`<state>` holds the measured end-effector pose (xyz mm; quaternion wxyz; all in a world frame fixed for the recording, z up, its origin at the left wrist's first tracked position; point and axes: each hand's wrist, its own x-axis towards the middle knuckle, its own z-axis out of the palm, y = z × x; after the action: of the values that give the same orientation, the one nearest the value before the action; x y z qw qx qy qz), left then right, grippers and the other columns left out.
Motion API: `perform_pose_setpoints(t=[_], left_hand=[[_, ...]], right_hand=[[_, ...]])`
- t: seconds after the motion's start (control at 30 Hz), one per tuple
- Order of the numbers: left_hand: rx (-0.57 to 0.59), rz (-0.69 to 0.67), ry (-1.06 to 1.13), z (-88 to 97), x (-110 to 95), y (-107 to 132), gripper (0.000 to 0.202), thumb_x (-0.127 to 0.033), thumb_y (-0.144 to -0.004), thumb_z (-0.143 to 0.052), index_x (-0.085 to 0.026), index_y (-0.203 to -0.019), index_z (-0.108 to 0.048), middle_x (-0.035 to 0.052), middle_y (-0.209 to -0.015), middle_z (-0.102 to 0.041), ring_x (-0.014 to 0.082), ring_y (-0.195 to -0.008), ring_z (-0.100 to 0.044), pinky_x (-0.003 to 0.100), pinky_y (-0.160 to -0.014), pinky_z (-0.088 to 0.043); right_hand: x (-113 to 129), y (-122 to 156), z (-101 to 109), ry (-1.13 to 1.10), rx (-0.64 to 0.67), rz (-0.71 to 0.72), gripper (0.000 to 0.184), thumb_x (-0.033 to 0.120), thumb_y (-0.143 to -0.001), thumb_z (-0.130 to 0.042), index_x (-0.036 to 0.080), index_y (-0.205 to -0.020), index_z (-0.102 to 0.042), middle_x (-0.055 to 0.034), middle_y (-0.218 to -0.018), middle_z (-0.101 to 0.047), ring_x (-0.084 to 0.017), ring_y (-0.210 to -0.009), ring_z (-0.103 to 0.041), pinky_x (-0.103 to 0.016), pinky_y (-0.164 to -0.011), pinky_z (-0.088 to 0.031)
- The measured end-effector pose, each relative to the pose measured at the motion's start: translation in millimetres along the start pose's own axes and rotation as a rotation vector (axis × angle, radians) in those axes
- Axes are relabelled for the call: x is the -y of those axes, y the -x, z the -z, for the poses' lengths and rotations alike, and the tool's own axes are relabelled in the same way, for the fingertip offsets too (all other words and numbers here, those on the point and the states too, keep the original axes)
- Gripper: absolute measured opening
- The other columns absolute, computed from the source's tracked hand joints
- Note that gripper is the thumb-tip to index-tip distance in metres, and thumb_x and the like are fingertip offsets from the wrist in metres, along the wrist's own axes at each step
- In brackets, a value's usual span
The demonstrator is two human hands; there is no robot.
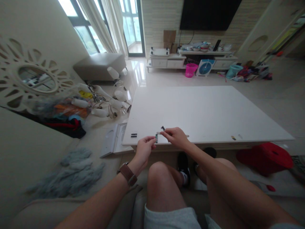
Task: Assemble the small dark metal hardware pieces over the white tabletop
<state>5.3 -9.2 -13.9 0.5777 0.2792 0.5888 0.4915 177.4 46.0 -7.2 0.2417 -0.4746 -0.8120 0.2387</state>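
Note:
My left hand (145, 148) pinches a small dark rectangular part (156, 138) just off the near edge of the white table (205, 111). A brown watch sits on that wrist. My right hand (175, 137) is closed, its fingertips pinched on a small pale piece (159, 133) right above the dark part. A tiny black bit (162, 128) lies on the table just beyond my right fingers. A small black flat part (133, 135) lies on the table to the left of my left hand. My bare knees are below.
A chandelier with white glass shades (105, 101) lies on the floor left of the table, beside a pile of clothes (64, 117). A red stool (267, 157) sits at the right. A pink basket (191, 70), a fan and a TV stand (190, 58) are at the far wall.

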Motion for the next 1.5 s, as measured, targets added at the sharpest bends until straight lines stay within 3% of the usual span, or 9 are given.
perform_pose_setpoints(t=[0.1, 0.27, 0.43, 0.6, 0.77, 0.93, 1.13, 1.33, 1.5], left_hand=[[-0.007, -0.004, 0.003, 0.2, 0.0, -0.2, 0.031, -0.031, -0.060, -0.075, -0.011, -0.084, -0.070, -0.0016, -0.063, -0.060, 0.0089, -0.054, -0.050, 0.025, -0.058, -0.038], [0.012, 0.003, 0.013, 0.4, 0.0, -0.7, 0.029, -0.029, -0.059, -0.075, -0.011, -0.082, -0.071, -0.0004, -0.066, -0.062, 0.0084, -0.053, -0.049, 0.025, -0.057, -0.038], [-0.009, 0.016, 0.032, 0.5, 0.6, -0.6, 0.032, -0.031, -0.058, -0.077, -0.012, -0.082, -0.070, -0.0007, -0.067, -0.062, 0.0080, -0.053, -0.049, 0.025, -0.057, -0.038], [0.010, 0.018, 0.034, 0.8, 0.3, 0.7, 0.031, -0.031, -0.058, -0.077, -0.012, -0.081, -0.071, 0.0001, -0.068, -0.063, 0.0083, -0.055, -0.050, 0.025, -0.058, -0.038], [-0.004, 0.024, 0.037, 1.1, -0.3, 1.3, 0.030, -0.031, -0.058, -0.079, -0.013, -0.081, -0.071, 0.0001, -0.069, -0.063, 0.0080, -0.054, -0.049, 0.025, -0.058, -0.039], [-0.004, 0.033, 0.039, 0.9, -0.9, 1.3, 0.031, -0.031, -0.057, -0.080, -0.012, -0.081, -0.071, 0.0002, -0.067, -0.062, 0.0082, -0.054, -0.049, 0.024, -0.057, -0.038], [-0.015, 0.031, 0.034, 0.4, -0.3, 1.1, 0.032, -0.032, -0.058, -0.080, -0.012, -0.081, -0.071, 0.0004, -0.070, -0.063, 0.0077, -0.054, -0.049, 0.024, -0.057, -0.038], [0.002, 0.022, 0.034, 1.0, 0.1, 0.5, 0.031, -0.030, -0.058, -0.078, -0.012, -0.082, -0.071, -0.0001, -0.068, -0.063, 0.0079, -0.054, -0.049, 0.024, -0.057, -0.038], [-0.017, 0.031, 0.042, 0.3, -0.3, 0.6, 0.032, -0.030, -0.057, -0.079, -0.012, -0.082, -0.071, 0.0005, -0.071, -0.063, 0.0075, -0.054, -0.049, 0.024, -0.057, -0.038]], right_hand=[[-0.1, -0.5, 3.1, -0.033, -0.025, 0.011, 0.051, 0.050, -0.096, -0.046, 0.017, -0.060, -0.059, 0.0016, -0.051, -0.050, -0.010, -0.052, -0.037, -0.026, -0.055, -0.022], [-1.0, 1.1, 1.0, -0.033, 0.097, 0.058, 0.051, 0.054, -0.094, -0.047, 0.017, -0.063, -0.063, 0.0018, -0.052, -0.050, -0.010, -0.052, -0.039, -0.026, -0.055, -0.023], [-1.3, -0.2, 2.3, 0.035, -0.033, -0.015, 0.052, 0.052, -0.096, -0.045, 0.017, -0.061, -0.062, 0.0005, -0.053, -0.053, -0.010, -0.052, -0.039, -0.027, -0.055, -0.022], [-0.4, 1.2, 3.0, 0.025, 0.068, 0.070, 0.050, 0.054, -0.095, -0.047, 0.018, -0.064, -0.064, 0.0008, -0.054, -0.055, -0.010, -0.052, -0.041, -0.026, -0.056, -0.023], [-0.4, 0.9, 3.1, 0.052, -0.015, 0.013, 0.051, 0.051, -0.097, -0.045, 0.018, -0.062, -0.061, -0.0007, -0.056, -0.058, -0.011, -0.054, -0.043, -0.027, -0.057, -0.023], [0.8, 1.4, 0.9, 0.041, 0.086, 0.087, 0.051, 0.054, -0.095, -0.047, 0.018, -0.064, -0.064, 0.0004, -0.054, -0.055, -0.010, -0.053, -0.041, -0.026, -0.057, -0.023], [-0.6, 0.1, 3.2, 0.038, -0.003, -0.002, 0.051, 0.050, -0.096, -0.046, 0.017, -0.060, -0.061, 0.0002, -0.054, -0.055, -0.010, -0.052, -0.040, -0.027, -0.056, -0.022], [-0.3, 2.2, -1.7, 0.029, 0.086, 0.084, 0.051, 0.054, -0.095, -0.046, 0.018, -0.064, -0.063, 0.0011, -0.053, -0.053, -0.010, -0.053, -0.041, -0.026, -0.057, -0.023], [0.0, 0.6, 0.6, 0.059, -0.020, -0.008, 0.051, 0.052, -0.096, -0.046, 0.018, -0.062, -0.062, -0.0006, -0.055, -0.057, -0.011, -0.053, -0.042, -0.027, -0.056, -0.021]])
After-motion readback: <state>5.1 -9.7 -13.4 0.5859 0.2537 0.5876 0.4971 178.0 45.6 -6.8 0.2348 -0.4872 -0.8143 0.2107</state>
